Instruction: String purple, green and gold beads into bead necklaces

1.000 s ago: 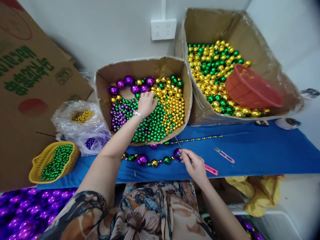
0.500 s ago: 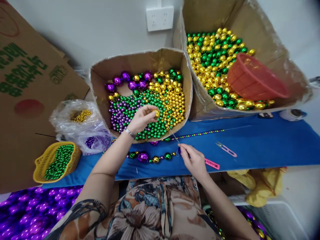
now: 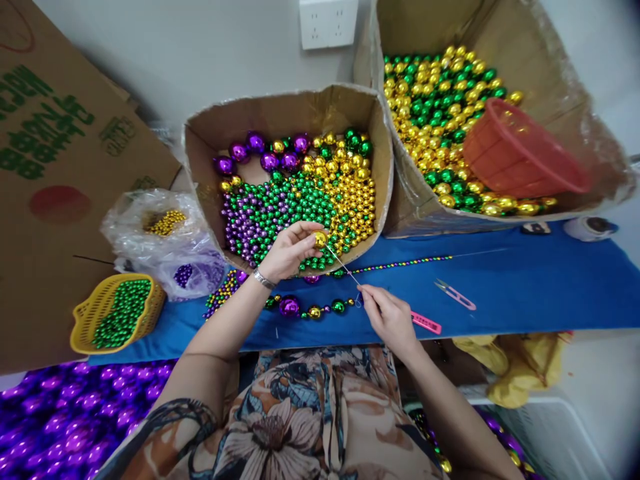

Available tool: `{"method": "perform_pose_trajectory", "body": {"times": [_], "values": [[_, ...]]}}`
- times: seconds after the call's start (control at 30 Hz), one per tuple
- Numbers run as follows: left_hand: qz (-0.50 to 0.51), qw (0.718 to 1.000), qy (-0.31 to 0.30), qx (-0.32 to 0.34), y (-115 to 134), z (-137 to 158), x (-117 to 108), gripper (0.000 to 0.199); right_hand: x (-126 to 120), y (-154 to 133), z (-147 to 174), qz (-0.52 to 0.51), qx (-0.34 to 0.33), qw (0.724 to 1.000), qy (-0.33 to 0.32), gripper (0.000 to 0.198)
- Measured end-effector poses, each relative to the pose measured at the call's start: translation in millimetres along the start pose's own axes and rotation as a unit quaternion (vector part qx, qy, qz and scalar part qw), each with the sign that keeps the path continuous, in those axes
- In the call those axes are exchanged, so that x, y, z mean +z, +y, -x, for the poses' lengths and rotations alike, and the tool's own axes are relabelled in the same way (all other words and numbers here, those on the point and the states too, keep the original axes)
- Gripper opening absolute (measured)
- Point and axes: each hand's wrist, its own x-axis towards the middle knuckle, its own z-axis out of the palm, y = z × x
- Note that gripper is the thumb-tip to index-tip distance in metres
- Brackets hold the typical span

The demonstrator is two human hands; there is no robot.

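Note:
My left hand (image 3: 290,250) pinches a gold bead (image 3: 321,239) above the front edge of the middle cardboard box (image 3: 290,107). In my right hand (image 3: 387,317) is a long thin needle (image 3: 343,265), whose tip reaches the gold bead; whether it has entered the hole I cannot tell. Thread loops below my right fingers. A string of large beads (image 3: 289,307), purple, gold and green, lies on the blue cloth (image 3: 520,287) between my forearms. Loose purple, green and gold beads (image 3: 300,200) fill the box below my left hand.
A larger box (image 3: 425,223) at right holds gold and green beads and a red basket (image 3: 525,150). A finished-looking thin bead strand (image 3: 405,264), pink-handled snips (image 3: 456,295) and a pink cutter (image 3: 426,323) lie on the cloth. At left are a yellow basket (image 3: 83,323) and plastic bags (image 3: 130,220).
The gold bead in my left hand and the needle tip have come together. My left hand has shifted slightly right and down. The whole view has shifted a little.

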Motion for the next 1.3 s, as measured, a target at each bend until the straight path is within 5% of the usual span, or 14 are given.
{"method": "perform_pose_trajectory", "body": {"times": [0.27, 0.53, 0.77, 0.97, 1.3], "values": [[-0.176, 0.983, 0.011, 0.057, 1, 4, -2, 0.036, -4, 0, 0, 0.103, -0.055, 0.993, 0.001, 0.020], [-0.043, 0.998, 0.034, 0.019, 0, 5, -1, 0.033, -5, -2, 1, 0.078, -0.045, 0.996, 0.008, 0.021], [-0.064, 0.997, 0.035, 0.015, 2, 8, 0, 0.034, -5, -1, 3, 0.075, -0.044, 0.996, -0.005, 0.022], [-0.183, 0.980, 0.011, 0.072, -5, 15, 4, 0.045, -2, -2, 3, 0.119, -0.045, 0.992, -0.012, 0.022], [-0.139, 0.990, 0.004, 0.023, -19, 28, 18, 0.060, 3, -4, 4, 0.077, -0.057, 0.995, -0.006, 0.020]]}}
